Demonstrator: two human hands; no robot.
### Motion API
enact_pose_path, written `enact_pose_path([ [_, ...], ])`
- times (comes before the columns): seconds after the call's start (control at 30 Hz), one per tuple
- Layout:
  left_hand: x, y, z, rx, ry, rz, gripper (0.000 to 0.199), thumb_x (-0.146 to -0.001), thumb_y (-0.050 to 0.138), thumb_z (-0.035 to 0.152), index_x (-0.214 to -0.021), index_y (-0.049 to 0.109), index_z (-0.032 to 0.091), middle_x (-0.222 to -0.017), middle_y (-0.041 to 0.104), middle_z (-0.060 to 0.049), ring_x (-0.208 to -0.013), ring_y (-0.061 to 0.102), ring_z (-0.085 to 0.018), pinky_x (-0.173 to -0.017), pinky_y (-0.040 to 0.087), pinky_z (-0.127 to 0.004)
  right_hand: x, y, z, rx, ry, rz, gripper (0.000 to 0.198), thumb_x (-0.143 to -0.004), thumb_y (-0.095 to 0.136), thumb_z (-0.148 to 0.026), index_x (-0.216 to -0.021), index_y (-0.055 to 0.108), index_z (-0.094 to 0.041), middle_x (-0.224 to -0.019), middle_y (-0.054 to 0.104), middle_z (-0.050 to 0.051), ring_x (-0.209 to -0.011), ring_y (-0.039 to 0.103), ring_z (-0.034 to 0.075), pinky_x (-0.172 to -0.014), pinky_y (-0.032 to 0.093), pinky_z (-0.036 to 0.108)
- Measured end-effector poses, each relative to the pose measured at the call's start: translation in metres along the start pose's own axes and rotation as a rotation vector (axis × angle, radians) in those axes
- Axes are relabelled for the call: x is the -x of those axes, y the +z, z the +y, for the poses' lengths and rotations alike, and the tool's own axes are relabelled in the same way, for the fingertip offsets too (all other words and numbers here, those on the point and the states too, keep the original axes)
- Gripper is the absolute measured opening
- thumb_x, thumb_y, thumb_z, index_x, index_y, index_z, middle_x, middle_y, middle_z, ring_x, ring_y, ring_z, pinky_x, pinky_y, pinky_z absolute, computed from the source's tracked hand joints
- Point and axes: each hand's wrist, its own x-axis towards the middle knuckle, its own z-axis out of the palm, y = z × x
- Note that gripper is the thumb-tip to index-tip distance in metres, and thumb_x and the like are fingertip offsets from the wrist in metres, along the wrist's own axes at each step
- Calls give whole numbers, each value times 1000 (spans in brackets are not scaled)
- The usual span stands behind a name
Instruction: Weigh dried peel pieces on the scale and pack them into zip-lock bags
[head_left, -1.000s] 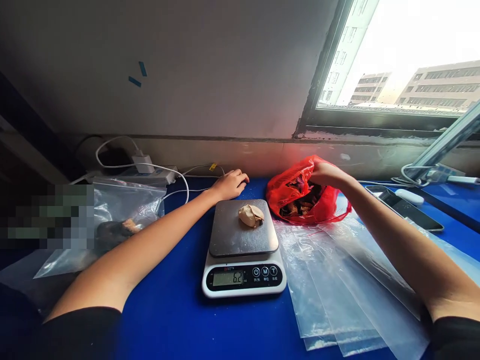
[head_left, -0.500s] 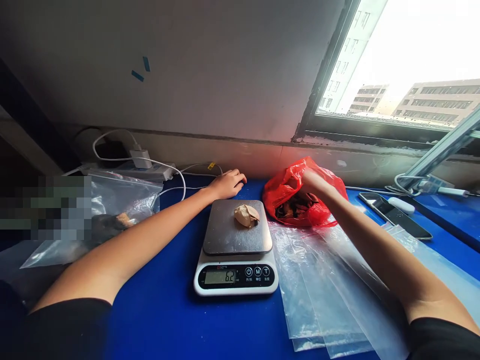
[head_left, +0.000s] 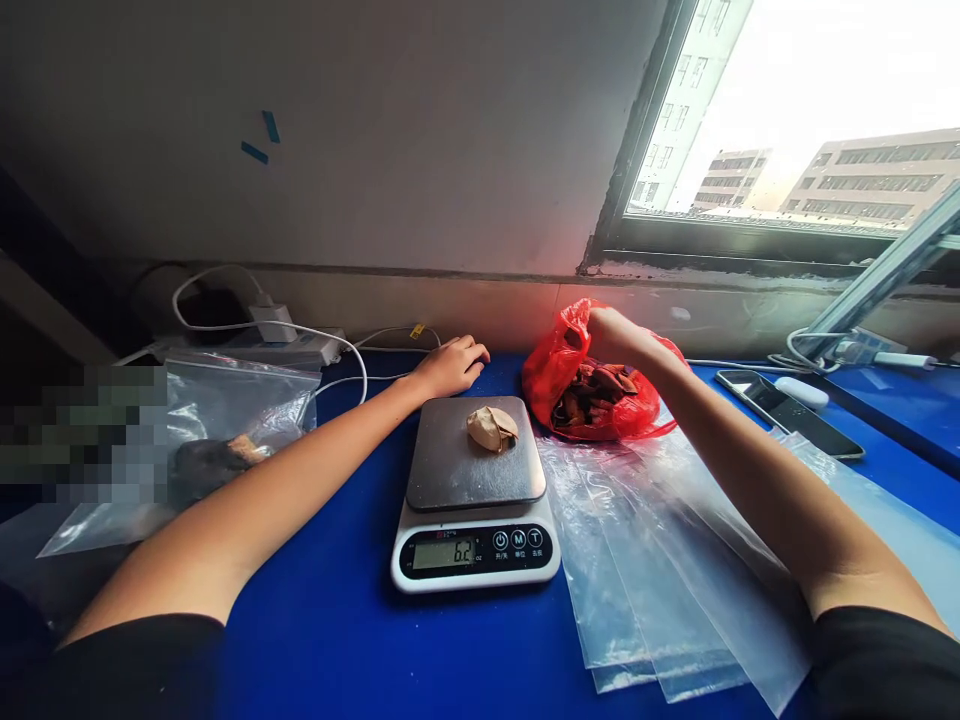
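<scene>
The right hand (head_left: 616, 335) was curled at the upper mouth of the crumpled red plastic bag (head_left: 559, 365) of brown pieces, just right of the grey-topped digital kitchen scale (head_left: 474, 500); whether it held a piece could not be told. A tan crumpled lump (head_left: 491, 428) lay on the scale's platform, nearer the right hand. The left hand (head_left: 450, 366) rested loosely curled and empty on the blue table (head_left: 337, 620) behind the scale, whose display read 6.2.

A person's right hand (head_left: 611, 335) grips the upper edge of a red plastic bag (head_left: 555, 365) of dark dried pieces, while the left hand (head_left: 450, 366) rests flat on the blue surface (head_left: 337, 620). Between the hands stands a digital scale (head_left: 474, 490) bearing a tan lump (head_left: 491, 428). Clear plastic bags (head_left: 660, 590) lie fanned out under the right forearm.
</scene>
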Motion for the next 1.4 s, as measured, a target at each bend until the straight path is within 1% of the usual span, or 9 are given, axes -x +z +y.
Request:
enact_pose_path([
  [0.17, 1, 0, 1, 1, 0, -6, 31, -98, 60, 34, -123, 60, 17, -126, 62, -10, -107, 64, -23, -91, 56, -44, 34, -10, -12, 6, 22, 106, 15, -81, 59, -30, -71, 59, -19, -68, 63, 4, -62, 53, 15, -57, 37, 27],
  [0.4, 0, 2, 0, 12, -3, 3, 32, -98, 61, 34, -124, 60, 17, -126, 62, -10, -107, 64, -23, -91, 56, -45, 124, 13, -17, -207, -127, 393, 26, -91, 53, -36, -69, 49, -22, -67, 60, 3, -58, 53, 14, -57, 42, 27],
  [0.5, 0, 0, -1, 5, 6, 11, 32, -98, 60, 34, -124, 60, 17, -125, 62, -10, -107, 64, -23, -91, 56, -45, 125, 25, -15, -240, -118, 469, 26, -90, 53, -35, -68, 45, -22, -67, 58, 2, -57, 52, 13, -55, 41, 26],
  [0.63, 0, -1, -1, -6, 18, 16, 31, -98, 60, 34, -123, 60, 17, -125, 62, -10, -106, 64, -23, -90, 56, -44, 116, 33, -15, -269, -132, 440, 26, -87, 55, -31, -66, 42, -22, -63, 57, 0, -54, 49, 12, -51, 39, 24],
  [0.73, 0, -1, 1, -2, 11, 13, 31, -98, 60, 34, -123, 61, 17, -125, 62, -10, -106, 64, -23, -91, 56, -44, 122, 29, -20, -252, -202, 433, 20, -90, 55, -29, -72, 50, -21, -71, 62, 2, -60, 55, 13, -56, 44, 26],
  [0.93, -3, 2, 4, 36, -20, 7, 27, -97, 61, 33, -117, 63, 15, -121, 63, -9, -109, 62, -24, -95, 53, -47, 149, 16, -62, -262, -408, 377, 17, -96, 51, -17, -100, 67, -23, -97, 72, 8, -84, 68, 18, -71, 56, 33],
  [1.13, -3, 2, 5, 44, -26, 22, 19, -96, 52, 19, -108, 68, 18, -108, 64, -8, -108, 63, -24, -100, 49, -39, 146, 21, -99, -186, -489, 383, 22, -95, 55, -19, -107, 72, -26, -109, 69, 10, -91, 68, 21, -73, 59, 37],
  [1.3, -3, 1, 5, 21, -9, 17, 23, -97, 61, 30, -113, 64, 14, -116, 65, -8, -108, 63, -23, -95, 52, -47, 139, 24, -100, -212, -479, 364, 37, -94, 57, -22, -131, 58, -26, -109, 66, 11, -92, 66, 22, -77, 59, 39],
  [1.4, -2, 1, 4, 4, -3, 9, 28, -97, 61, 34, -118, 63, 15, -121, 64, -9, -107, 64, -23, -93, 55, -46, 146, 18, -94, -216, -453, 403, 39, -93, 57, -21, -132, 53, -24, -112, 66, 12, -98, 66, 24, -81, 58, 42],
])
